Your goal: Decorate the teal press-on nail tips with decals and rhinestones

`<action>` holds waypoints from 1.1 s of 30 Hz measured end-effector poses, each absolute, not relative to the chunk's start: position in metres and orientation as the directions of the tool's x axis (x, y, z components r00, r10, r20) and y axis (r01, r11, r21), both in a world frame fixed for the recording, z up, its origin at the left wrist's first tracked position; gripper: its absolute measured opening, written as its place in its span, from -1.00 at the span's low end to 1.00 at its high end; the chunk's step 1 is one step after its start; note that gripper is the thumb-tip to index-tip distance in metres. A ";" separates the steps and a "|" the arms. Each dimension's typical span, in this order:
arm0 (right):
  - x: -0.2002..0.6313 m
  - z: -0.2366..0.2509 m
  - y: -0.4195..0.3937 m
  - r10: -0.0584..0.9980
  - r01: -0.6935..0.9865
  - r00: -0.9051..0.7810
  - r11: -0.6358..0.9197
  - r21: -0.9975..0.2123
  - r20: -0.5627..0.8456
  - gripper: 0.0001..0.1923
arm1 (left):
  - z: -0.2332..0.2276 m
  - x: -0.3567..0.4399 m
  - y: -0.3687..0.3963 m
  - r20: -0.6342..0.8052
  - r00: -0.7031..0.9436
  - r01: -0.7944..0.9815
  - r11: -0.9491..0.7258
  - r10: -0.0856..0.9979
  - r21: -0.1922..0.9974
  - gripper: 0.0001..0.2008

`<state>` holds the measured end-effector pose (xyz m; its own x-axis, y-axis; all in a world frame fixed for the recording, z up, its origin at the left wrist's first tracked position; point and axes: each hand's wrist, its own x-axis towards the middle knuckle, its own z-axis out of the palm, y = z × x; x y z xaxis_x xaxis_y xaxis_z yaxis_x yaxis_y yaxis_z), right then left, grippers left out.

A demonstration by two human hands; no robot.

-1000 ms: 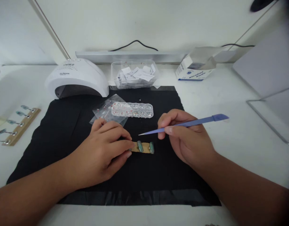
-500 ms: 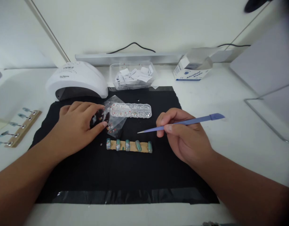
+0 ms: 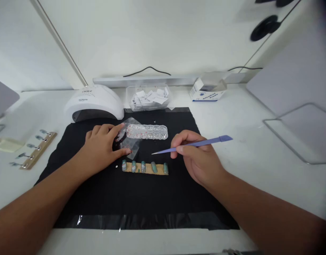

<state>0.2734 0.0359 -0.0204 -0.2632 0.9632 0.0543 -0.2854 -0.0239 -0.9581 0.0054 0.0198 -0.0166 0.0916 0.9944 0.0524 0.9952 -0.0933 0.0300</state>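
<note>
My left hand (image 3: 101, 145) is spread low over the black mat, thumb and index fingertip touching a clear plastic sachet (image 3: 132, 143) with small red and white bits in it. The sachet lies partly against a clear compartment case (image 3: 154, 131) of tiny shiny decorations. My right hand (image 3: 197, 156) is closed around slim purple tweezers (image 3: 200, 143), held like a pen. Their pale tip points left, above the mat between the case and a tan strip (image 3: 159, 169). Several green false nails (image 3: 154, 167) sit across that strip, the left ones bearing red and white decoration.
A white nail lamp (image 3: 96, 101) stands at the back left, beside a clear tub (image 3: 129, 97) of white packets. An alcohol pads box (image 3: 207, 95) is behind my right hand. A wooden stand (image 3: 40, 150) with nail tips lies left of the black mat (image 3: 152, 198).
The view has shifted, so things sit somewhat differently in the frame. My left thumb and index have spread apart along the sachet, which has shifted under them. My right hand still holds the tweezers.
</note>
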 end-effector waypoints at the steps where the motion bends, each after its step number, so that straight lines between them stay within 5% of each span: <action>1: 0.273 -0.021 0.036 0.963 -0.284 -0.265 -0.025 -0.959 0.054 -0.89 | -0.017 0.005 0.020 0.050 0.074 0.997 -0.075 0.996 0.023 -0.23; 10: 0.270 -0.021 0.036 0.961 -0.270 -0.275 -0.038 -0.962 0.039 -0.93 | -0.007 0.007 0.022 0.023 0.014 1.000 -0.014 1.000 0.001 -0.14; 17: 0.269 -0.016 0.035 0.964 -0.249 -0.261 -0.019 -0.968 0.048 -0.95 | -0.014 0.002 0.023 0.191 -0.030 0.885 -0.062 0.981 0.461 -0.17; 25: 0.269 -0.011 0.030 0.957 -0.254 -0.271 0.035 -0.967 0.106 -0.96 | -0.023 -0.004 0.032 0.302 -0.133 0.666 -0.141 0.944 0.732 -0.59; 33: 0.269 -0.010 0.031 0.950 -0.279 -0.268 0.085 -0.957 0.163 -0.96 | -0.016 0.000 0.027 0.279 -0.242 0.457 -0.144 0.930 0.878 -0.82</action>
<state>0.2693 0.0305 -0.0105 -0.2679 0.9496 0.1628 -0.2785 0.0855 -0.9566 -0.0005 0.0271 -0.0156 -0.2416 0.9296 0.2785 0.4572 -0.1441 0.8776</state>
